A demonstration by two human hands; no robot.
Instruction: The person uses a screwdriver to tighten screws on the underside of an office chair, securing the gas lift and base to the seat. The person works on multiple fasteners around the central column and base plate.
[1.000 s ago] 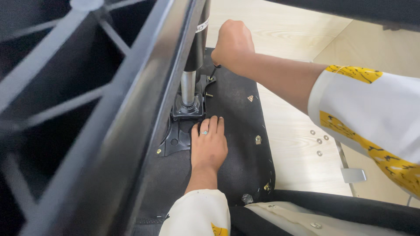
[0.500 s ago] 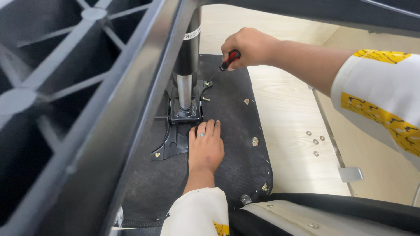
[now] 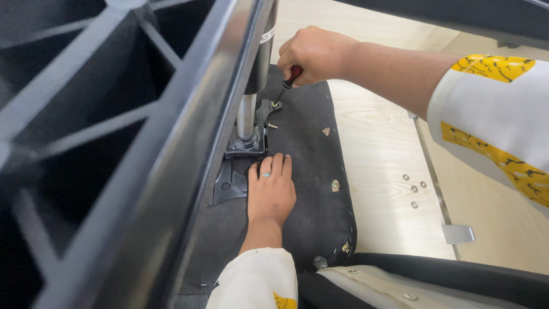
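The person's right hand [image 3: 317,54] is curled in a fist around a red-handled screwdriver [image 3: 289,80], forearm reaching in from the right, its tip angled down at the metal bracket [image 3: 247,154] under the chair seat underside [image 3: 309,149]. The left hand [image 3: 270,191] lies flat, fingers extended, pressing the seat beside the bracket.

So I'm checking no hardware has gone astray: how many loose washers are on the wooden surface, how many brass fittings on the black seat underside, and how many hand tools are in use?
Loose washers on the wooden surface: 4
Brass fittings showing on the black seat underside: 3
Screwdriver, held in the right hand: 1
Total: 8
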